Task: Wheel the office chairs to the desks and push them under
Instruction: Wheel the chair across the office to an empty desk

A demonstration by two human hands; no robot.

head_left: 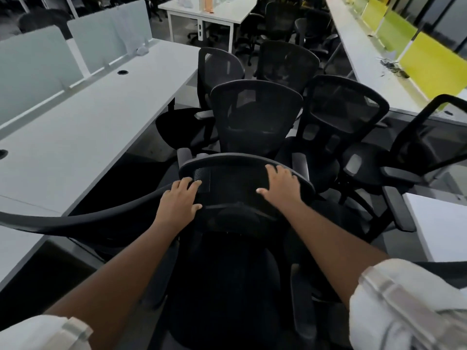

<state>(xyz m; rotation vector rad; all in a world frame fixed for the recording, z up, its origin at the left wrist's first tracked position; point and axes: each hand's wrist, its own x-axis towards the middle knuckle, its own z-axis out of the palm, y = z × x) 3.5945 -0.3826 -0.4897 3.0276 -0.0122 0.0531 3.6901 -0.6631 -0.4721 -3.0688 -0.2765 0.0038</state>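
Your left hand (180,202) grips the left end of the top rail of the black mesh chair back (237,183) right in front of you: the fingers are curled over the rim and the thumb is tucked under it. Your right hand (279,184) lies further along the same rail, toward its right end, with the fingers draped over the top edge and the thumb spread out across the mesh, so it too has hold of the chair. That chair (227,274) faces away from you, its seat dark and low between your forearms, and it stands in the aisle, not under any desk.

Just beyond it a second chair (255,117) stands with its back toward you, close against the one you hold. More black chairs crowd around it: one to the right (343,109), one at the far right (427,137) with its armrest sticking out, and two behind (219,69) (288,61). Another curved chair back (75,221) cuts across the lower left, just beside your left wrist.

To your left runs a long white desk (75,137) with pale frosted dividers (35,69) along its far edge. To your right a second white desk row (366,61) carries yellow-green dividers (429,66). A white table (212,11) stands at the far end of the aisle. White rolled sleeves (404,306) show at both of your elbows.
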